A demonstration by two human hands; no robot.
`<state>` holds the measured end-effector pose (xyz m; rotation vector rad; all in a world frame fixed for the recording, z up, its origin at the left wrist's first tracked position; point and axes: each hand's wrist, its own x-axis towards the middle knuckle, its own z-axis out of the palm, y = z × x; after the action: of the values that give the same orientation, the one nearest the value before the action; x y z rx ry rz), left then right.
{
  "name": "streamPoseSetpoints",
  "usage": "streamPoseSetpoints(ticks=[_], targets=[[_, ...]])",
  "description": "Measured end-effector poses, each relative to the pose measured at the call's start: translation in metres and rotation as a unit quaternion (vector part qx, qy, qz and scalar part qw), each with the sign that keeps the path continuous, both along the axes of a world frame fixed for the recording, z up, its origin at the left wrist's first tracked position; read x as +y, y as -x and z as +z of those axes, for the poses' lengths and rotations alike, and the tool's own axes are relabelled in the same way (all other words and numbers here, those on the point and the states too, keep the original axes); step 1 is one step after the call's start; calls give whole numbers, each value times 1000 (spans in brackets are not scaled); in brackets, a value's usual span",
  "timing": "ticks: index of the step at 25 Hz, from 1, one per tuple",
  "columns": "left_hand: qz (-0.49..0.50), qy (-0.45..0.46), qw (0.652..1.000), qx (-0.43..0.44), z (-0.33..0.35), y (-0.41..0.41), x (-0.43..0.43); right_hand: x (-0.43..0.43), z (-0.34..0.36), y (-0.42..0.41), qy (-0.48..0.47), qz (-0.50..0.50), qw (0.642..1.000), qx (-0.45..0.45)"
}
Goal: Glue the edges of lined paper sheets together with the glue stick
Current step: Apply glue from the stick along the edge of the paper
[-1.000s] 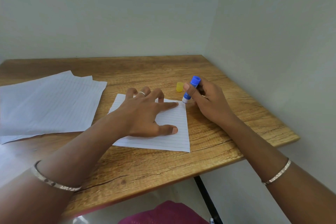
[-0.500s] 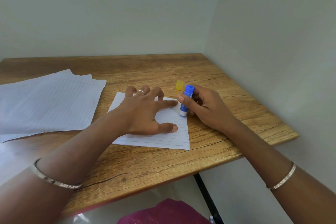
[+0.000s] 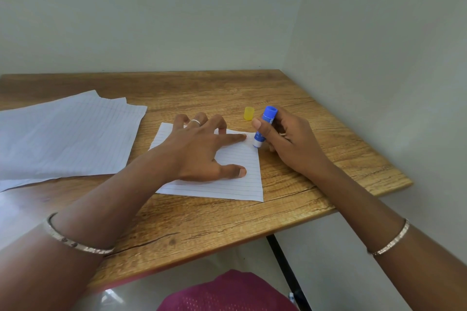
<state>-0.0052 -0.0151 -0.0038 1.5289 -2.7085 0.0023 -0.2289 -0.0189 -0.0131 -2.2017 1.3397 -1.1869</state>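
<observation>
Two hands at work on a wooden table [image 3: 202, 222], head view only. Item one: small lined sheet [image 3: 227, 184], lying flat near the table's front right. Item two: left hand [image 3: 199, 154], spread open and pressed palm-down on the sheet, gripping nothing; judged to be pinning the paper so it cannot slide under the stroke. Item three: right hand [image 3: 290, 141], closed around the blue glue stick [image 3: 264, 126], which stands nearly upright with its white lower end at the sheet's right edge, near the far corner; contact looks likely, glue itself not visible. Item four: yellow cap [image 3: 249, 113], off the stick, standing on the table just beyond it. Item five: stack of larger lined sheets [image 3: 68, 134], well to the left, untouched, presumably waiting to be joined. Edge gluing appears only just begun.
</observation>
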Motion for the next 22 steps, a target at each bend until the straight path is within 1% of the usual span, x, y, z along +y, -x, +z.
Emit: streamPoseSetpoints(ticks=[2,4,6,8,10,12,14,16,18,20,22], targets=[[1,1,1000,-1,0,0,0,9,0,2,-22,30,999,-16],[0,8,1000,3,0,0,1,16,-2,1,-34,49,998,3],[1,5,1000,4,0,0,0,15,-2,-1,-10,26,999,20],[-1,3,1000,0,-1,-1,0,12,-1,0,7,4,1000,9],[-4,7,1000,2,-2,-2,1,15,-1,1,-6,19,1000,-1],[-5,12,1000,6,-1,-2,2,20,-2,2,-23,49,998,18],[-2,11,1000,6,-1,-1,2,20,-2,0,-15,41,998,34],[0,6,1000,4,0,-1,1,18,-1,-1,1,15,1000,26],[1,6,1000,2,1,-1,1,21,0,0,-11,31,999,15],[2,13,1000,0,0,-1,2,27,0,0,-30,65,997,26],[3,15,1000,1,1,-1,2,27,-1,-2,-16,48,998,39]])
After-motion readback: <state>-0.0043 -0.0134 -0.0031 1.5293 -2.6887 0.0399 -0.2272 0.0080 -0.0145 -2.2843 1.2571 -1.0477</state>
